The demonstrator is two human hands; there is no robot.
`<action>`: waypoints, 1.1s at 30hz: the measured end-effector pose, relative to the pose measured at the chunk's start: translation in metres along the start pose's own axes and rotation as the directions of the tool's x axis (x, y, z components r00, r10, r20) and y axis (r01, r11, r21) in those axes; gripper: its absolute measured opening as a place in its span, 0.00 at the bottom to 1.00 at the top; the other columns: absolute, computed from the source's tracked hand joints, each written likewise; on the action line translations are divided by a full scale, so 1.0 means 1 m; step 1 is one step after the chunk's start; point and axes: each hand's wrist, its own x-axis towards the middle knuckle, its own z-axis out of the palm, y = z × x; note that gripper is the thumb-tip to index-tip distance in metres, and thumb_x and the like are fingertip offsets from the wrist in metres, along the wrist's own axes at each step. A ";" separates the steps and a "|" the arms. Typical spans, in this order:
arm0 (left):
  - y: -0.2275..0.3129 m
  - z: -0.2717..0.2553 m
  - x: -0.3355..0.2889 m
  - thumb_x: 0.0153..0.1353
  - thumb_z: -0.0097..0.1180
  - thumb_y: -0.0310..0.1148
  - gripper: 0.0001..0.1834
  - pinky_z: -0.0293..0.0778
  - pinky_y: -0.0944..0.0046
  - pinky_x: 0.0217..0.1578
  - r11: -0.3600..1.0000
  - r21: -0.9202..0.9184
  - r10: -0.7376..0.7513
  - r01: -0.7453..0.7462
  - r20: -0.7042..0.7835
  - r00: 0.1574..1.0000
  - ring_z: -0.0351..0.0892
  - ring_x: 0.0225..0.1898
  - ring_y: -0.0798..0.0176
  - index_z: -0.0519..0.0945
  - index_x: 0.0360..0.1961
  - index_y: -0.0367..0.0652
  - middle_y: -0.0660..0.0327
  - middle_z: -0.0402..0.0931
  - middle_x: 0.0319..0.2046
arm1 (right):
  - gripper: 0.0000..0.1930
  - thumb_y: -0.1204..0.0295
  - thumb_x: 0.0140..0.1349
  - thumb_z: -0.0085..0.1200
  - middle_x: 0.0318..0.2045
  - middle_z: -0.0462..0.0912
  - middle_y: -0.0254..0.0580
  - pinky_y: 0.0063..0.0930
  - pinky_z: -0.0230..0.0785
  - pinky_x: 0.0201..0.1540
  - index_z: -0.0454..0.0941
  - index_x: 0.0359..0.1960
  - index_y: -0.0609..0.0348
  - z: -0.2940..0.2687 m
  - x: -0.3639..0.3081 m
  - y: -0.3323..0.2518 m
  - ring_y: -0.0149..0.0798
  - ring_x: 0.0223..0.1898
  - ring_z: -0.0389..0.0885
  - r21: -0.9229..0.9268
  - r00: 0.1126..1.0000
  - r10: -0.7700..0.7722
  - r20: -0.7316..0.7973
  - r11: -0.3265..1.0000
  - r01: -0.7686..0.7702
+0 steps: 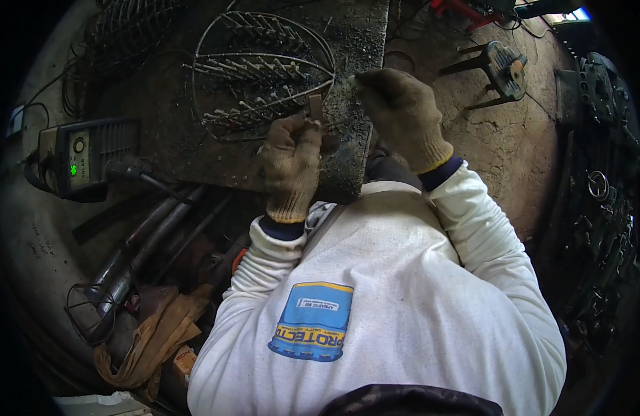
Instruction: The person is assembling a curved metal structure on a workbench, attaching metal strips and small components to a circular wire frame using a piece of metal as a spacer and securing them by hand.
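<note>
Left hand (290, 163) is pinching a brown block (315, 107) beside the wire frame (257, 67). Right hand (406, 114), grip unclear, is showing right of it.

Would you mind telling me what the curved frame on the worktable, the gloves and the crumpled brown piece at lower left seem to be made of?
Curved frame: probably metal rod, dull grey, judging by its stiff bars. Left glove and right glove: apparently knitted fabric, matte brown, with ribbed cuffs. Crumpled brown piece: fabric or thin leather, dull; soft folds fit both.
</note>
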 end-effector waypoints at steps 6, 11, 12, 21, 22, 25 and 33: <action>0.006 -0.036 -0.016 0.70 0.64 0.26 0.09 0.83 0.67 0.34 0.999 -0.054 0.014 -0.009 0.090 0.996 0.85 0.33 0.69 0.80 0.48 0.34 0.57 0.85 0.35 | 0.10 0.73 0.69 0.62 0.40 0.91 0.45 0.29 0.82 0.44 0.87 0.50 0.60 0.005 -0.015 0.003 0.35 0.39 0.90 0.105 0.998 0.057 -0.005 0.993 -0.056; 0.000 -0.061 -0.017 0.69 0.65 0.26 0.09 0.85 0.65 0.39 0.983 0.146 0.106 -0.115 0.067 0.992 0.83 0.38 0.71 0.81 0.47 0.36 0.57 0.86 0.40 | 0.13 0.64 0.67 0.62 0.41 0.90 0.49 0.40 0.82 0.47 0.88 0.48 0.54 0.018 -0.018 -0.002 0.50 0.44 0.90 0.215 0.988 0.136 0.074 0.965 -0.149; -0.002 -0.065 -0.017 0.69 0.65 0.26 0.09 0.85 0.65 0.39 0.983 0.141 0.110 -0.117 0.059 0.992 0.83 0.38 0.71 0.81 0.47 0.36 0.57 0.86 0.40 | 0.12 0.63 0.68 0.62 0.41 0.90 0.49 0.40 0.82 0.47 0.88 0.48 0.54 0.020 -0.017 -0.003 0.50 0.44 0.91 0.227 0.992 0.106 0.070 0.967 -0.119; -0.019 -0.069 -0.017 0.69 0.65 0.26 0.07 0.79 0.68 0.39 0.958 0.203 0.202 -0.200 0.010 0.979 0.80 0.37 0.74 0.82 0.45 0.36 0.61 0.86 0.38 | 0.12 0.70 0.70 0.62 0.45 0.91 0.45 0.30 0.80 0.51 0.87 0.52 0.57 0.035 -0.004 -0.009 0.35 0.46 0.89 0.182 0.995 0.087 0.041 0.979 -0.093; -0.010 -0.065 -0.020 0.68 0.66 0.26 0.07 0.78 0.69 0.39 0.979 0.148 0.143 -0.141 0.000 0.990 0.79 0.36 0.74 0.83 0.45 0.37 0.62 0.85 0.37 | 0.12 0.69 0.70 0.62 0.45 0.91 0.45 0.30 0.80 0.51 0.88 0.52 0.57 0.037 -0.004 -0.008 0.36 0.45 0.89 0.210 0.996 0.092 0.015 0.973 -0.093; -0.011 -0.064 -0.021 0.69 0.66 0.27 0.07 0.76 0.69 0.38 0.984 0.139 0.115 -0.112 -0.019 0.993 0.77 0.35 0.75 0.82 0.45 0.37 0.64 0.84 0.35 | 0.12 0.69 0.70 0.63 0.44 0.91 0.45 0.30 0.80 0.51 0.88 0.52 0.57 0.038 -0.003 -0.010 0.35 0.45 0.89 0.165 0.998 0.057 0.028 0.984 -0.061; -0.019 -0.066 -0.017 0.69 0.66 0.28 0.07 0.76 0.69 0.37 0.959 0.232 0.175 -0.166 -0.022 0.984 0.77 0.35 0.75 0.82 0.45 0.38 0.64 0.83 0.35 | 0.13 0.65 0.71 0.61 0.44 0.91 0.47 0.33 0.82 0.51 0.88 0.52 0.53 0.035 -0.001 -0.014 0.43 0.46 0.91 0.070 0.999 0.036 0.018 0.997 -0.037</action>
